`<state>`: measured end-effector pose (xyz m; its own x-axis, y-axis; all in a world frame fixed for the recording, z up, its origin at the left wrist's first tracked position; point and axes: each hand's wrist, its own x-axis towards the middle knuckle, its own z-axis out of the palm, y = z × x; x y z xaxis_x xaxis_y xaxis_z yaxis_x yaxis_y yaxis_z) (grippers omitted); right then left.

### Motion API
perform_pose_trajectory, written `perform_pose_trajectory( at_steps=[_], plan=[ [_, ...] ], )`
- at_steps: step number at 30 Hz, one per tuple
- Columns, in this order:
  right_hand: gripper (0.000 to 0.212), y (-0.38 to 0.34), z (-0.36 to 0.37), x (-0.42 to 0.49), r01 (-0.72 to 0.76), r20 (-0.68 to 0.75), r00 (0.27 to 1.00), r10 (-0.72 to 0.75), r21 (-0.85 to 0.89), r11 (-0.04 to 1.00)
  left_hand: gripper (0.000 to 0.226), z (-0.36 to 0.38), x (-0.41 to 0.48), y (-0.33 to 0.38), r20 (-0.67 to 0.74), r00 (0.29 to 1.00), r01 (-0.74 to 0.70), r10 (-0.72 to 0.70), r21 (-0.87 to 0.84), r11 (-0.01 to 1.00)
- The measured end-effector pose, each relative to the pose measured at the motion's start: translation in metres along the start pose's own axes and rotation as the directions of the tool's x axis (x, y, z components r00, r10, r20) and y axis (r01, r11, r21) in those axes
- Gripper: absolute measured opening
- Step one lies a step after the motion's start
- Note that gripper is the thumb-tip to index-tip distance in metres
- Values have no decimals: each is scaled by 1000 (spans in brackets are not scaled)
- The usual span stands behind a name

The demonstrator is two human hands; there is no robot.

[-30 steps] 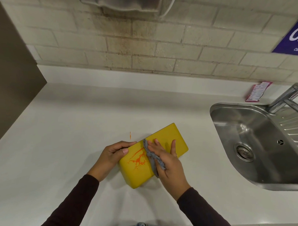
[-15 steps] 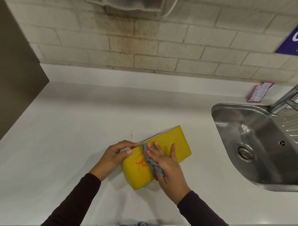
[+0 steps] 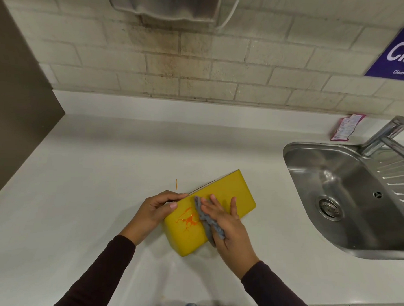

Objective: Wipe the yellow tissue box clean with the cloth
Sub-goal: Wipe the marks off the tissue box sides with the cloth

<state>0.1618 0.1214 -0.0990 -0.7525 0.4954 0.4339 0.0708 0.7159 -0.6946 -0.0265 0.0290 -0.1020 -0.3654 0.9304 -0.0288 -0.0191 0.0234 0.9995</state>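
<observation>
The yellow tissue box [image 3: 231, 195] lies at an angle on the white counter [image 3: 92, 183], with an orange smear [image 3: 189, 220] on its near half. My left hand [image 3: 156, 208] grips the box's left edge, thumb on top. My right hand [image 3: 224, 220] lies flat on the box and presses a crumpled grey cloth [image 3: 206, 219] against it, just right of the smear. Most of the cloth is hidden under my palm.
A small orange streak [image 3: 176, 184] marks the counter left of the box. A steel sink [image 3: 345, 203] with a tap [image 3: 387, 136] is at the right, a pink sachet [image 3: 345, 130] behind it. A brown panel [image 3: 17, 100] bounds the left.
The box's far edge has tipped up slightly under my left hand. My right hand has slid the cloth a little toward the smear. Both hands keep their hold.
</observation>
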Motion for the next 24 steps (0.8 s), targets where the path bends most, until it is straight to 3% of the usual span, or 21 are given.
perform_pose_trajectory(
  at_steps=[4, 11, 16, 18, 20, 24],
  plan=[
    [31, -5, -2, 12, -121, -159, 977, 141, 130, 984, 24, 0, 0, -1, 4, 1000, 8, -8, 1, 1000],
    [40, -10, 17, 5, 8, 15, 1000, -9, 59, 998, 26, 0, 2, -3, -20, 1000, -4, 3, -15, 1000],
    [52, -3, 6, 8, -91, -126, 986, 111, 160, 983, 26, -2, 3, -2, -14, 1000, 11, -10, 14, 1000],
    [42, -9, 10, 13, -102, -139, 982, 128, 180, 978, 24, -2, 3, -2, -30, 999, 19, -19, 12, 1000],
    [33, -16, 16, 16, -90, -104, 989, 109, 169, 981, 22, -1, 4, -2, -52, 998, 25, -24, 3, 1000],
    [35, -19, 24, 10, 28, 37, 999, -30, 55, 998, 23, 0, 3, -2, -62, 998, 25, -26, -11, 1000]
  ],
)
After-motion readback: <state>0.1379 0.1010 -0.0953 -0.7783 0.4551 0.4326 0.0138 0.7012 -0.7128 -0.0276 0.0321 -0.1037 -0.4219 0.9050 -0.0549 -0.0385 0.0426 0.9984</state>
